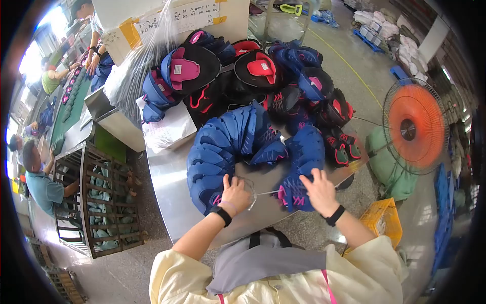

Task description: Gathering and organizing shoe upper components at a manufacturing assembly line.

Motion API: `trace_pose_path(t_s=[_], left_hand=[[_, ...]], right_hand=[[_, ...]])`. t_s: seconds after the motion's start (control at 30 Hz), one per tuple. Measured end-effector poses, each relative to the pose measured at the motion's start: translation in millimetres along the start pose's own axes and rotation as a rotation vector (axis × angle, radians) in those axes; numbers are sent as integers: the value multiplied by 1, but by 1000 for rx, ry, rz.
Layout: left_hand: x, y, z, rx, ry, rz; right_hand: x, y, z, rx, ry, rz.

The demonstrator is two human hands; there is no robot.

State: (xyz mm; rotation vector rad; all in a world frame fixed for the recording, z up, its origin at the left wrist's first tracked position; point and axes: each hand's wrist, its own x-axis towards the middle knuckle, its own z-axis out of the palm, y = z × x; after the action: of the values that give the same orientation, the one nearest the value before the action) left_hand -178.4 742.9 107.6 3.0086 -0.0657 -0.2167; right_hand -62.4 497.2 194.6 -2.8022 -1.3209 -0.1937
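Observation:
My left hand (235, 196) rests against the near end of a long curved row of blue shoe uppers (210, 162), its visible fingers apart. A thin wire loop (251, 195) lies right beside that hand, partly hidden by it. From the loop, a light cord (267, 192) runs toward a second bundle of blue uppers (308, 147). On this bundle's near end, where pink lacing (298, 200) shows, lies my right hand (321, 192) with thumb and fingers spread. Both rows sit nested on a shiny metal table (174, 202). The undersides of my fingers are hidden.
Black-and-red uppers (255, 68) and more blue ones pile up at the table's back. An orange fan (408, 129) stands right, above a yellow crate (385, 223). A slatted rack (109, 202) is at left, beside a person in a blue-green shirt (44, 180).

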Motion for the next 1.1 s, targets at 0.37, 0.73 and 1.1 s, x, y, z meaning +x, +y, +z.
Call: trace_pose_path(t_s=[0.37,0.73,1.1], left_hand=[[6,-2,18,-255,-58,140],[28,-8,8,-474,-315,94],[53,-9,6,-871,-378,-122]], right_hand=[[-38,-93,142,1046,-260,413],[-42,-83,121,884,-181,232],[-16,-126,129,1600,-461,470]])
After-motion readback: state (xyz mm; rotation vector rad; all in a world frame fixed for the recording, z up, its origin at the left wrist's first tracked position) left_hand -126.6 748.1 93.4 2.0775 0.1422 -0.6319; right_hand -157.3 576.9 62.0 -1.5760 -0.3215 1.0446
